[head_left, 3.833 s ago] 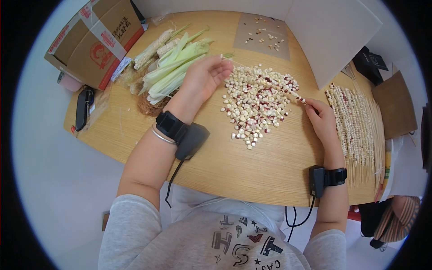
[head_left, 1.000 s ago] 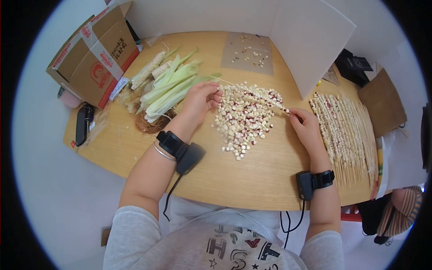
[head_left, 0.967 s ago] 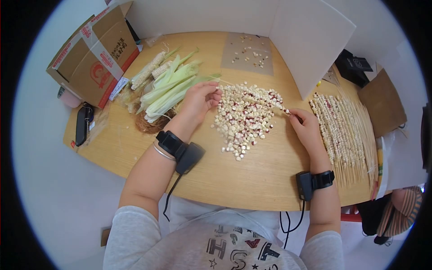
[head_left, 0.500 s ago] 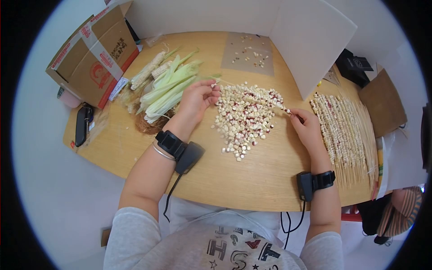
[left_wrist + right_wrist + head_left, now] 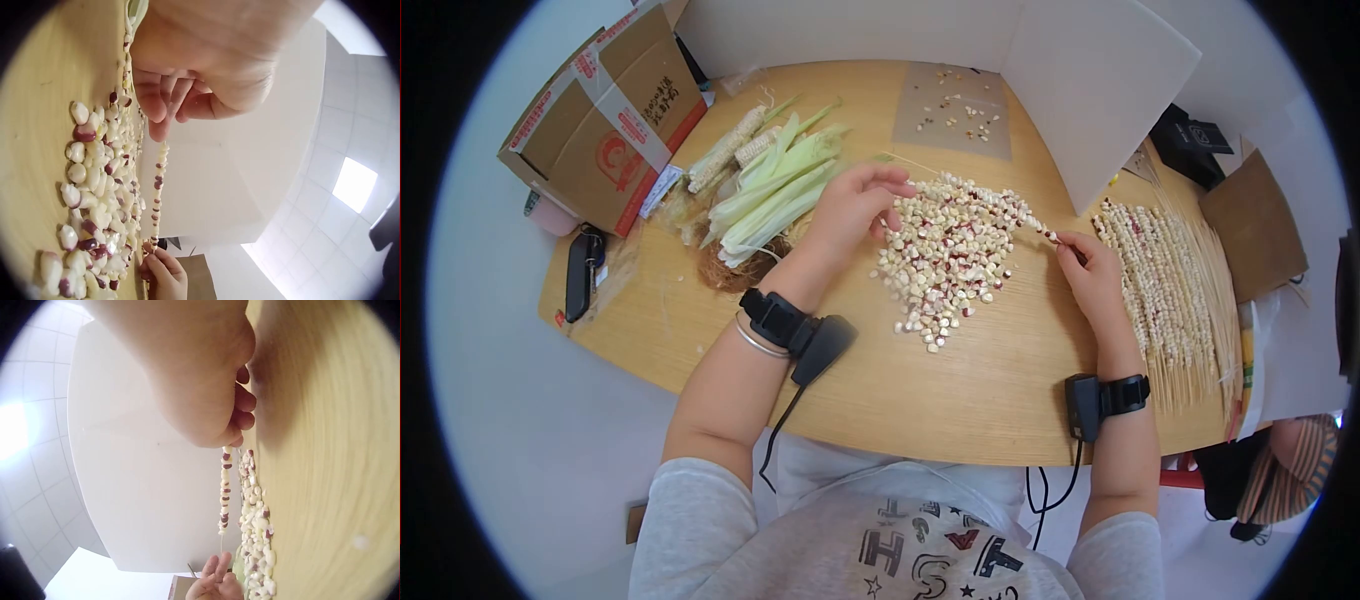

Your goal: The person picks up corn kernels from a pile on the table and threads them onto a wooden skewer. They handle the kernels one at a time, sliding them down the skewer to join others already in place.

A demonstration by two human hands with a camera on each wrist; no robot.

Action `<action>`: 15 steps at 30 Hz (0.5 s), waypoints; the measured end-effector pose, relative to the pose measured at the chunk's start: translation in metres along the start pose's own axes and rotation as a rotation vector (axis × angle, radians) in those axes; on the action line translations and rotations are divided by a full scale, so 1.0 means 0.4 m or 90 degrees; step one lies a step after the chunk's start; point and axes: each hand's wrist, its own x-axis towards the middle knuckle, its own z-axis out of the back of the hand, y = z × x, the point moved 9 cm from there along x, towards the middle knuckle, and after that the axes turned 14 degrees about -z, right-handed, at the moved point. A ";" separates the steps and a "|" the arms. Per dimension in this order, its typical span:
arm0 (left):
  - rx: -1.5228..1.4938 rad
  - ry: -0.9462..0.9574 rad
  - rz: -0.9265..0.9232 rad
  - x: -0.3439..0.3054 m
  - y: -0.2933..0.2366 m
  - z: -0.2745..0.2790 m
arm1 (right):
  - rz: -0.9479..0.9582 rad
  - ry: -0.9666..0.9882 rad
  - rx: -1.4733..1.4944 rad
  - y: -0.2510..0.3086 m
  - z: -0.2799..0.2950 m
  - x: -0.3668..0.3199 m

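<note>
The skewer (image 5: 225,487), a thin stick strung with white and dark-red kernels, is held up over the far part of the kernel pile (image 5: 935,265), clear of the desk (image 5: 1000,400). It looks light and fairly stiff, though so slim a stick could probably bend or snap if pushed off-line; the kernels seem smooth and perhaps a little slippery, apt to split under a hard squeeze. The best hold is likely the stick's end, just beyond the last kernel, with the force kept along its length. Its long axis slants across the desk, the bare end pointing to the far left corner, the held end to the right edge. The right hand (image 5: 1098,275) pinches that end between thumb and finger. The left hand (image 5: 855,215) is beside the bare part, fingers loosely bent and thumb apart; whether a fingertip touches the stick I cannot tell. Outward, husks (image 5: 775,195) lie towards the desk's left edge and a row of strung sticks (image 5: 1160,285) along its right edge.
</note>
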 end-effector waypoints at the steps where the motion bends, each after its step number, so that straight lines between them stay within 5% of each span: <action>1: 0.024 0.005 -0.018 0.000 -0.001 -0.001 | -0.001 0.000 0.002 -0.002 0.000 0.002; 2: 0.023 0.006 -0.016 0.003 0.016 0.003 | -0.004 0.000 0.001 -0.003 0.001 0.002; 4: 0.371 0.031 -0.187 0.014 -0.017 0.019 | 0.007 -0.003 -0.004 0.007 0.002 -0.004; 7: 0.554 0.086 -0.195 0.010 -0.012 0.011 | -0.003 0.001 -0.004 0.004 0.002 -0.002; 15: 0.496 0.137 -0.084 -0.016 -0.033 -0.031 | 0.001 -0.001 0.001 0.015 0.004 -0.005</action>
